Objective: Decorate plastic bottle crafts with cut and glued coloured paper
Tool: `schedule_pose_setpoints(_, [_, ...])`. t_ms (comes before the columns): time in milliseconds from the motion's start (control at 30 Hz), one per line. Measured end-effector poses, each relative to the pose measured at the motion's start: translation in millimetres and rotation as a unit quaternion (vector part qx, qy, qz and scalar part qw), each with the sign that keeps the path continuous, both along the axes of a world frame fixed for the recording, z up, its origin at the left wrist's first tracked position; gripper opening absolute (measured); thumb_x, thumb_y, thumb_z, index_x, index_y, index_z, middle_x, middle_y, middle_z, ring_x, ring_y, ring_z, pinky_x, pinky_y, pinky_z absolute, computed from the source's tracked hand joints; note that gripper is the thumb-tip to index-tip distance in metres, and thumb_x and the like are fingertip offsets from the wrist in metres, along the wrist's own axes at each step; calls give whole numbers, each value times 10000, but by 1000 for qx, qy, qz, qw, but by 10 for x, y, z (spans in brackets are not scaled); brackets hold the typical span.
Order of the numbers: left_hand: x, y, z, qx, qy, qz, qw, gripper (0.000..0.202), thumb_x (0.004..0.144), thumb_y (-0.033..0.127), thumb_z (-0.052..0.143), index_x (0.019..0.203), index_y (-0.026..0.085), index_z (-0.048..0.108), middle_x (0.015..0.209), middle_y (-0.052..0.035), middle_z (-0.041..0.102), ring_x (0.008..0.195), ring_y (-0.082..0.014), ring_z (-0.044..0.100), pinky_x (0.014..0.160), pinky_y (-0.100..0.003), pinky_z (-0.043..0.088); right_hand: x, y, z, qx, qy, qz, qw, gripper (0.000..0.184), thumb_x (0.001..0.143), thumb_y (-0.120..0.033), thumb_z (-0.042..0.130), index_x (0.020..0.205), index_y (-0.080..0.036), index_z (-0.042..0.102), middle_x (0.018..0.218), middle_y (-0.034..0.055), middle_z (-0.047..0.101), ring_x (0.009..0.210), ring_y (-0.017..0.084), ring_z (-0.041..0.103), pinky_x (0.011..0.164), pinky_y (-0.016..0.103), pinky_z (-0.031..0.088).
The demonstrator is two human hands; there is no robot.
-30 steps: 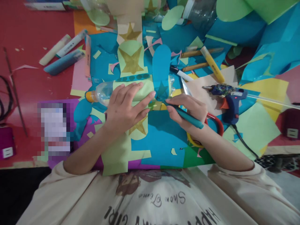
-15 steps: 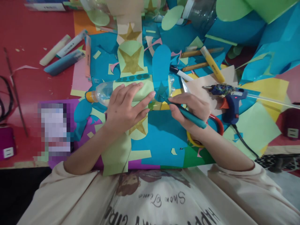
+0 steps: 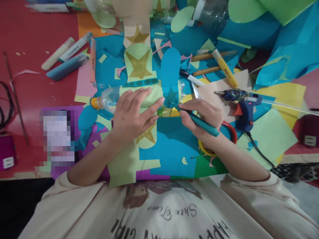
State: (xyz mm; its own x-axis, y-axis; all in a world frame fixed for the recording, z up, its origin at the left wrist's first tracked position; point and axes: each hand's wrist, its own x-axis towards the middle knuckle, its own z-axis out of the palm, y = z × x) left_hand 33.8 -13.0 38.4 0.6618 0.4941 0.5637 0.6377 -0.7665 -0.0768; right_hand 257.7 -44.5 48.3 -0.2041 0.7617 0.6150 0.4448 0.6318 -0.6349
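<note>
A clear plastic bottle (image 3: 109, 99) with an orange cap lies on its side, its middle wrapped in light green paper. My left hand (image 3: 134, 116) lies flat on the wrap with its fingers spread. Across the bottle's base end runs a blue paper strip (image 3: 171, 66) with a rounded top and a darker star (image 3: 171, 94) on its lower part. My right hand (image 3: 203, 116) grips a teal marker (image 3: 199, 122), its tip at the star's lower edge. Gold stars mark the green paper petals (image 3: 139, 61) above and below the bottle.
A blue glue gun (image 3: 245, 106) with a lit red light and a cable lies at right. Red-and-yellow-handled scissors (image 3: 231, 131) are partly under my right forearm. Several markers (image 3: 67, 66) lie at left on the red tabletop (image 3: 25, 43). Paper scraps and a yellow marker (image 3: 225, 69) surround the bottle.
Almost nothing differs. The whole view has shifted very slightly; both hands, the bottle and the marker keep their places.
</note>
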Motion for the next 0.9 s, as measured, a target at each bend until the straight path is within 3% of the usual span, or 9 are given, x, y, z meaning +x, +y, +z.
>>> schedule_pose_setpoints(300, [-9, -15, -19, -17, 0, 3, 1000, 421, 955, 389, 529, 1329, 200, 567, 1238, -175, 640, 1158, -298, 632, 1023, -449, 449, 4, -16, 6, -56, -19, 36, 998, 124, 874, -171, 634, 970, -249, 629, 853, 37, 739, 758, 179, 719, 653, 305, 606])
schedule_pose_setpoints(500, [-39, -28, -46, -90, -12, -4, 996, 462, 963, 404, 512, 1401, 258, 497, 1338, -134, 599, 1245, -299, 571, 1062, -486, 407, 10, -8, 21, -41, -19, 30, 999, 150, 877, -165, 634, 996, -257, 635, 846, 30, 739, 753, 175, 718, 654, 304, 608])
schedule_pose_setpoints(667, [-20, -26, -40, -66, -37, 0, 997, 425, 956, 389, 522, 1359, 260, 564, 1288, -131, 639, 1201, -291, 602, 1035, -471, 443, 11, -5, -3, -19, -10, 13, 1000, 227, 858, -129, 647, 1052, -247, 637, 841, 40, 735, 797, 187, 724, 693, 303, 614])
schedule_pose_setpoints(833, [-42, -16, -58, -199, -60, 6, 978, 430, 946, 494, 495, 1338, 340, 585, 1310, -74, 637, 1250, -309, 556, 1075, -524, 403, 15, -8, -23, 8, 14, -8, 1000, 197, 860, -155, 642, 1034, -249, 641, 842, 42, 738, 779, 198, 722, 650, 325, 611])
schedule_pose_setpoints(900, [-52, -21, -53, -204, -65, 2, 977, 438, 939, 509, 504, 1332, 335, 589, 1301, -79, 639, 1225, -317, 564, 1055, -531, 407, 14, -11, -20, 12, 18, -18, 1000, 182, 871, -178, 629, 1024, -276, 640, 831, 33, 738, 750, 203, 719, 606, 337, 603])
